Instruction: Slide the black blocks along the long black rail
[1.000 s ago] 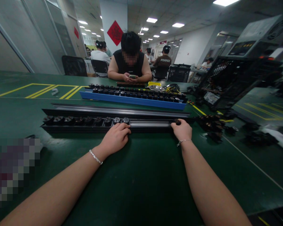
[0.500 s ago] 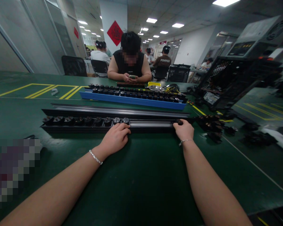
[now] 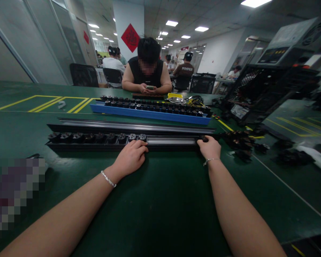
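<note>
A long black channel rail (image 3: 173, 141) lies across the table before me. Several round-topped black socket modules (image 3: 100, 137) sit in a row in its left part, while bare grey metal shows to the right of them. My left hand (image 3: 131, 156) is closed over the rail's near edge, its fingertips by the last module in the row; the fingers' undersides are hidden. At the rail's right end, my right hand (image 3: 209, 145) pinches a small black socket module (image 3: 203, 138), mostly covered by the fingers. A second black rail (image 3: 139, 126) lies just behind the first.
Loose black modules (image 3: 242, 141) are heaped right of the rail. Farther back stands a blue tray (image 3: 149, 115) with rows of modules. An open computer case (image 3: 256, 89) stands at the back right. Across the table, a person (image 3: 147, 67) holds a phone (image 3: 149, 87).
My right hand has shifted very slightly to the right with the module. The left hand and the rail stay where they were.
</note>
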A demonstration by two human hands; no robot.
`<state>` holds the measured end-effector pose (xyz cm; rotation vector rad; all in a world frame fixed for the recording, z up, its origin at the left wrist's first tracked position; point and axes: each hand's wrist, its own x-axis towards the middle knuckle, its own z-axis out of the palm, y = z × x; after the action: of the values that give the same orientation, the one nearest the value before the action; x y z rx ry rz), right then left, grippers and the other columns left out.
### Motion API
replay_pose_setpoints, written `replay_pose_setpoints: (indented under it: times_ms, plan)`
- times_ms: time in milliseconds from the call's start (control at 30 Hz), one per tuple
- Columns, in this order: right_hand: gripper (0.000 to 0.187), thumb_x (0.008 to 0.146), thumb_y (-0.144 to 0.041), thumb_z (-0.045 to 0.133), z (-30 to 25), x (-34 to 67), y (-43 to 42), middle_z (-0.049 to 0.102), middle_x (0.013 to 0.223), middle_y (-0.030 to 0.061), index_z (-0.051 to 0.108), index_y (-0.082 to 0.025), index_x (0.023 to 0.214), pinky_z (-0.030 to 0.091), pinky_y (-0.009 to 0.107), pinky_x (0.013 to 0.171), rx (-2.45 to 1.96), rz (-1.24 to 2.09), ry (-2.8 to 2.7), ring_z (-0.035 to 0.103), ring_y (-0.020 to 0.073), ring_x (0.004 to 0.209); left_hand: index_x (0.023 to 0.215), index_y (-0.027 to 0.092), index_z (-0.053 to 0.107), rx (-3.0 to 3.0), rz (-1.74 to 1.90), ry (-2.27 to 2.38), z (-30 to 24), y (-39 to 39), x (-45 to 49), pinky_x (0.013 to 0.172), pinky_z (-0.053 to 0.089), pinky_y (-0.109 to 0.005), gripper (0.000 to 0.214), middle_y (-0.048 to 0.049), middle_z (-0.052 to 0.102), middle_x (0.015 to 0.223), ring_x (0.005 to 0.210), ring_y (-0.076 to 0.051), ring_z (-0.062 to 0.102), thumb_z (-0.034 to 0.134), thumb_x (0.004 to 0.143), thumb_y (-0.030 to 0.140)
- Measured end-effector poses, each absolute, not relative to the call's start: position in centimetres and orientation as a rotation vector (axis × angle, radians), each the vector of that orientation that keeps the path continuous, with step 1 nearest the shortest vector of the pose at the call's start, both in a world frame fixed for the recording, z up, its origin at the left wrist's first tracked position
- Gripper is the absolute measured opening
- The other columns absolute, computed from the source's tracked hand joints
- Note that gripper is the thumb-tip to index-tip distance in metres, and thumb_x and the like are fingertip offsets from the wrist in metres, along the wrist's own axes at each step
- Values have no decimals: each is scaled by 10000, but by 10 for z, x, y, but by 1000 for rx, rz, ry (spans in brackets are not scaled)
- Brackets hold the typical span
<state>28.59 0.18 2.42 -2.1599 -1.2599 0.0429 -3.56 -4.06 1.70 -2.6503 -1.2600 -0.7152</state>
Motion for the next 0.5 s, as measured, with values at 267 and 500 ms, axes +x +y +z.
replay_pose_setpoints:
  times_ms: [267, 500]
  plan:
    - [394, 704, -324, 545, 24, 289, 1, 689, 887, 104, 680, -154, 1033, 457, 311, 770, -2149, 45, -1248, 615, 235, 839, 929, 180, 623, -2654, -701, -1259, 18, -41, -35, 903, 451, -404, 207, -70, 587, 1120, 993, -229, 510, 473, 794, 134]
    - [400, 694, -326, 547, 23, 291, 3, 687, 921, 107, 676, -158, 1033, 458, 309, 774, -2166, 46, -1239, 615, 238, 863, 931, 181, 625, -2652, -704, -1262, 18, -41, -35, 903, 453, -404, 207, -71, 585, 1121, 996, -229, 511, 475, 795, 139]
